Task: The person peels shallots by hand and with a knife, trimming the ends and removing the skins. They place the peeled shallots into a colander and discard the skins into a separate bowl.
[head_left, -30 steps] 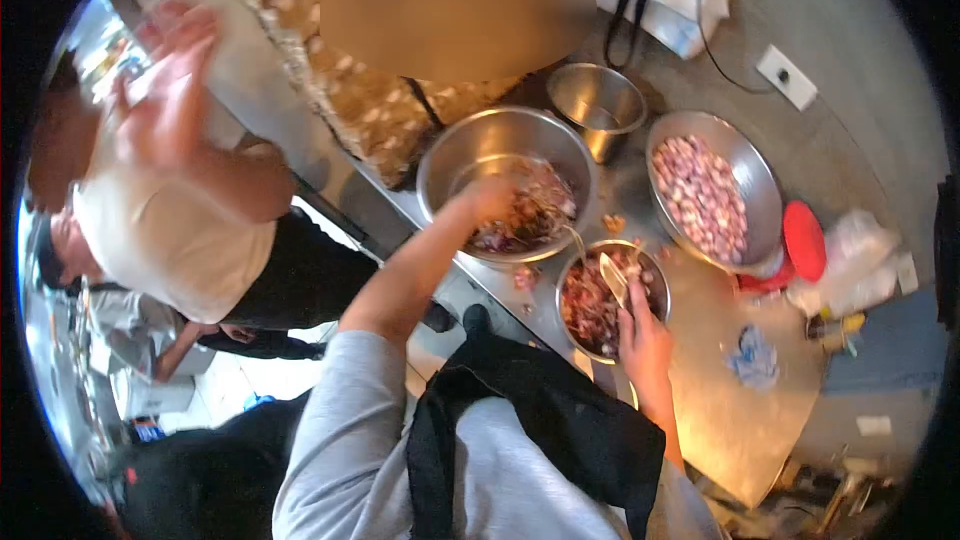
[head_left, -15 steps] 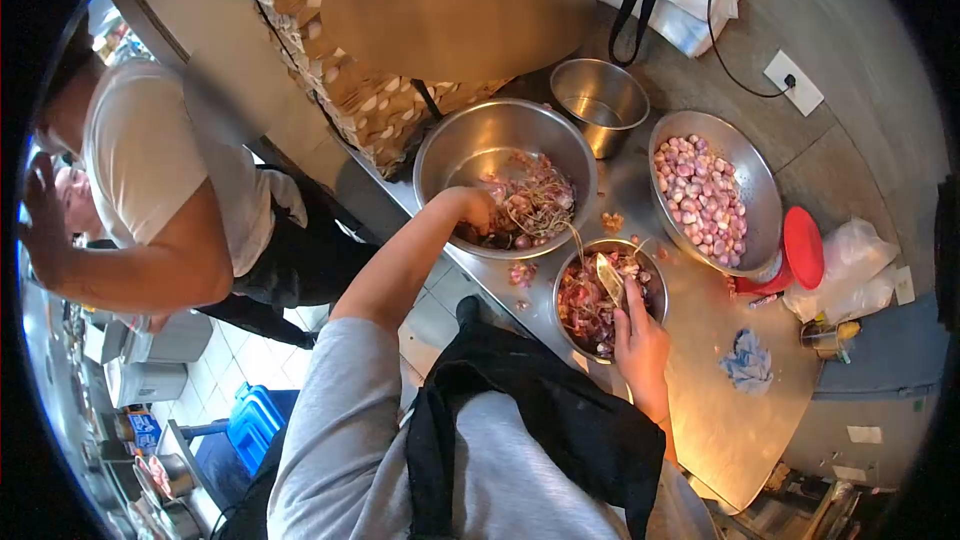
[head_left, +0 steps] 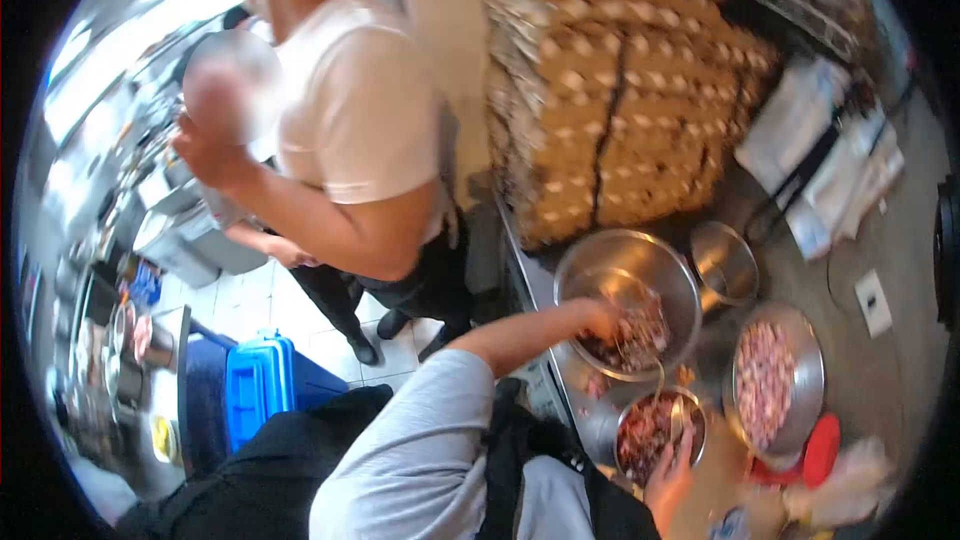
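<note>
My left hand reaches into a large steel bowl that holds unpeeled shallots with dry roots and stems. Its fingers are hidden and smeared by motion. In my right hand is a small knife, its blade over a smaller steel bowl. Reddish shallot skins fill that smaller bowl. A long dry stem runs between the two bowls. To the right, peeled pink shallots lie in a wide steel bowl.
An empty steel pot stands behind the bowls. Tall stacks of egg trays rise at the back. A red lid and a plastic bag lie at right. Two people, one in a white shirt, stand left, beyond a blue bin.
My view has swung left and up, so the bowls sit lower and farther right. Both hands stay at their bowls, and the knife is still in my right hand.
</note>
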The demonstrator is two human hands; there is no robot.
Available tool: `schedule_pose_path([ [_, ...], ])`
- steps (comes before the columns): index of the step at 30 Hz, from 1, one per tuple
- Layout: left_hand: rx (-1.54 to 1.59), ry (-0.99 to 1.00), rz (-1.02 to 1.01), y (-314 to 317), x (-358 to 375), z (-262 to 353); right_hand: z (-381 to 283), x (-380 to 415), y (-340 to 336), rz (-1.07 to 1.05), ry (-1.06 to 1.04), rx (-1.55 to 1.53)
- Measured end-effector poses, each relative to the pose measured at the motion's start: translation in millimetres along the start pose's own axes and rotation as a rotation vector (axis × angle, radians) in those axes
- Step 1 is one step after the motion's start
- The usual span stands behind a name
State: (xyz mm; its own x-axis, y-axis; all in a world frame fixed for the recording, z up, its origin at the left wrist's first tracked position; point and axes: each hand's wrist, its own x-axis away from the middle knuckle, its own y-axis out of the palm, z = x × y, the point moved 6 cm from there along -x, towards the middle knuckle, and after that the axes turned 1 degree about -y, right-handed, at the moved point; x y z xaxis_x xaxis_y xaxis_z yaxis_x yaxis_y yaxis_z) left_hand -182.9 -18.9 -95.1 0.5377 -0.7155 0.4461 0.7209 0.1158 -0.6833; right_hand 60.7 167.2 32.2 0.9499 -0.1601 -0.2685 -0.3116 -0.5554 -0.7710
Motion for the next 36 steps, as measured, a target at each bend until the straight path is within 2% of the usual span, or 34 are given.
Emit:
schedule_pose_path([
  [1, -0.185, 0.018, 0.011, 4, -10, -5, 13, 1, 7, 0.02, -0.066, -0.041],
  [2, -0.37, 0.034, 0.026, 8, -19, -9, 9, -1, 4, -0.092, 0.097, -0.046],
  [4, -0.375, -0.096, -0.154, 22, -37, -26, -62, -11, -37, -0.033, -0.182, 0.401],
  [7, -0.571, 0.155, -0.178, 27, -37, -17, -55, -11, -31, -0.095, 0.046, 0.246],
  [10, -0.271, -0.106, -0.1, 14, -19, -18, -46, -8, -24, 0.028, -0.047, 0.197],
  [11, -0.514, -0.006, -0.117, 9, -9, 2, -52, -9, -27, -0.004, -0.114, 0.254],
  [12, -0.532, -0.008, -0.104, 4, 2, 17, -53, -10, -27, 0.019, -0.195, 0.328],
  [14, -0.448, -0.061, -0.051, -8, 16, 35, -53, -8, -26, 0.063, -0.352, 0.477],
  [20, -0.297, -0.181, 0.203, -30, 27, 27, -62, -10, -28, 0.056, -0.405, 0.442],
  [23, -0.22, -0.071, 0.546, -27, 2, 2, -58, -10, -25, 0.063, -0.333, 0.328],
  [26, -0.043, -0.235, 0.541, -37, 17, 7, -58, -11, -24, -0.022, -0.099, 0.275],
  [32, -0.124, -0.15, 0.577, -38, 19, 13, -70, -12, -27, 0.023, -0.259, 0.398],
  [36, -0.109, -0.084, 0.597, -43, 24, 18, -49, -11, -20, -0.001, -0.135, 0.257],
])
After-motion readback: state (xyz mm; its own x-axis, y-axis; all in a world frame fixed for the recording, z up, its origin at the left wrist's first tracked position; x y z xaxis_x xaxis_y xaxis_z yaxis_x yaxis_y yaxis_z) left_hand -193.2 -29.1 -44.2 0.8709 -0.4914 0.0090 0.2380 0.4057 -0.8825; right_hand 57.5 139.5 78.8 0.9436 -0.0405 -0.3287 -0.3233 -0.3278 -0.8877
